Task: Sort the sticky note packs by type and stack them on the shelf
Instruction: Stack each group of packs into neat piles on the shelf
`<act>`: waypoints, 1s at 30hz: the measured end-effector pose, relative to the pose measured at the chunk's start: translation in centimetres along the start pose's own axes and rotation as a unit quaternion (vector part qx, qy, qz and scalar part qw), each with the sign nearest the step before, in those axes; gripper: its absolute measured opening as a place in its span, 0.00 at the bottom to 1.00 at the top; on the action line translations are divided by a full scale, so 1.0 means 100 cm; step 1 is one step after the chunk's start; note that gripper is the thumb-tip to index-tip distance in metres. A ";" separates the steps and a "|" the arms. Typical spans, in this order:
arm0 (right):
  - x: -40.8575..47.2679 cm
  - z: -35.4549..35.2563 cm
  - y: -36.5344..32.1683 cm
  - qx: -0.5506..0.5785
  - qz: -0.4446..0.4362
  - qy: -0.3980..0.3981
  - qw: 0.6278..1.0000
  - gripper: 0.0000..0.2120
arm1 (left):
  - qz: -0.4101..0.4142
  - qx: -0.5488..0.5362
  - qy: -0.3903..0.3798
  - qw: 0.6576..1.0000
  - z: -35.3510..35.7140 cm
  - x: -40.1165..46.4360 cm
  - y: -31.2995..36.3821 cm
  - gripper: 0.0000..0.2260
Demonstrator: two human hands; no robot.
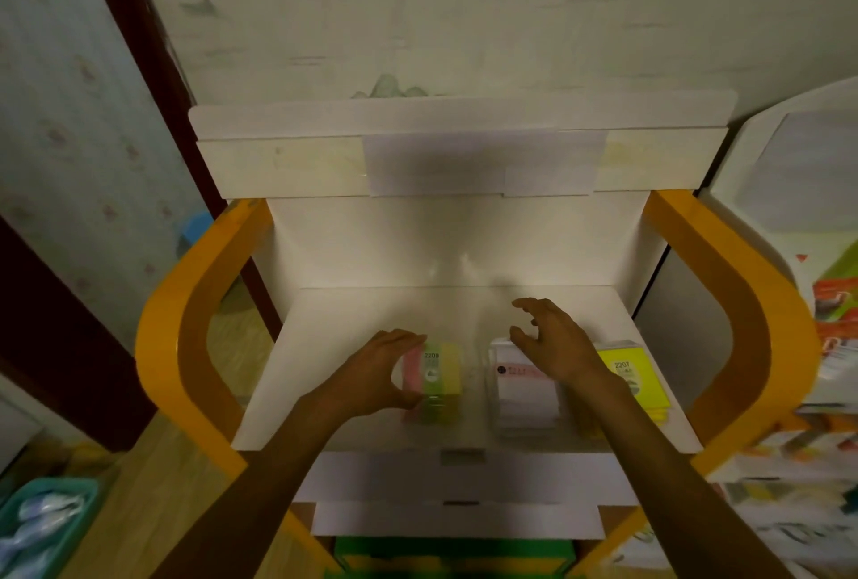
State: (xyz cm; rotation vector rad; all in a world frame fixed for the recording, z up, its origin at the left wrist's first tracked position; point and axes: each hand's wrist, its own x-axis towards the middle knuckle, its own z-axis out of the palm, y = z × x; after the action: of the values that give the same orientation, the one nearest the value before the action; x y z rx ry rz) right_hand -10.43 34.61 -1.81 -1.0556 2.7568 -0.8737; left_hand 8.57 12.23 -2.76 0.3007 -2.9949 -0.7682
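On the white shelf [353, 314] stand three stacks of sticky note packs. A pink, green and yellow striped pack [438, 376] sits left of centre. My left hand [378, 369] curls around its left side, thumb at the front edge and fingers at the back. A white clear-wrapped pack [522, 397] lies in the middle. My right hand [555, 344] hovers over its back right corner with fingers spread and nothing held. A bright yellow pack [638, 376] sits to the right, partly hidden by my right forearm.
Orange curved side frames [185, 323] flank the shelf, and a white upper shelf [288, 165] overhangs the back. A lower white shelf edge [459, 518] and a green box [455, 555] sit below. A teal basket [42, 523] stands at bottom left.
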 end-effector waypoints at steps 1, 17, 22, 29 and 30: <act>-0.003 -0.001 0.000 0.002 0.002 0.002 1.000 0.22 | -0.002 -0.002 -0.002 1.000 0.000 0.001 0.001 0.42; -0.043 0.001 -0.033 -0.118 -0.006 -0.004 0.993 0.23 | -0.057 0.055 0.032 0.996 -0.020 -0.017 -0.011 0.35; -0.059 0.002 -0.047 -0.141 -0.010 0.005 0.990 0.23 | -0.033 0.058 0.003 0.998 -0.021 -0.008 0.005 0.35; -0.084 -0.006 -0.051 -0.132 0.001 -0.009 0.991 0.23 | 0.013 0.041 0.020 0.999 -0.017 -0.011 0.035 0.32; -0.086 -0.009 -0.049 -0.127 0.002 -0.012 0.992 0.24 | 0.019 0.043 0.025 0.999 -0.015 -0.011 0.040 0.31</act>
State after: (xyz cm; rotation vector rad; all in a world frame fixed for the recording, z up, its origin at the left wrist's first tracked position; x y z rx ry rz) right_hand -1.15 37.57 0.38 -1.0863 2.9051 -0.5141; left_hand 9.03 15.11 0.49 0.2599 -2.9832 -0.6195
